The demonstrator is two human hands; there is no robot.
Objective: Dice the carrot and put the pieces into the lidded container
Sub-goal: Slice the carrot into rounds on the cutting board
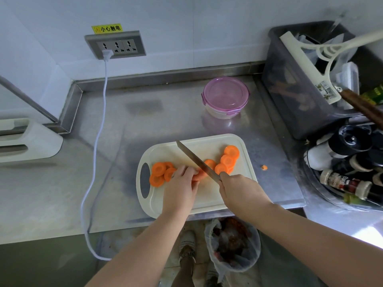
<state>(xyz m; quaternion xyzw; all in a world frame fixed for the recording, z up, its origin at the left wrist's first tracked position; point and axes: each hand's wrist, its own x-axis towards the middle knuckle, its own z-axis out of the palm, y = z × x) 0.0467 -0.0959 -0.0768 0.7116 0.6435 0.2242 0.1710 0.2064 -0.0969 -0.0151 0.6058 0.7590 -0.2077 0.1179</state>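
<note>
Now: left hand (182, 181) holds carrot (200, 176) with curled fingers, mid cutting board (207, 196). Right hand (238, 190) grips knife (196, 160), blade on carrot. Slices (158, 169) lie left and right. Lidded container (226, 94) sits beyond the board, closed.

Both bare forearms reach forward from below, slanting inward so that the hands are close together without touching. The left hand (180, 183) lies palm down with a straight wrist, its fingers curled forward and holding down a piece of carrot (199, 176), knuckles raised. The right hand (240, 190) sits just beside it, a little nearer the body, back of the hand up. It is closed in a fist round the handle of a knife (196, 160), whose blade runs away up and to the left, past the left fingertips.
</note>
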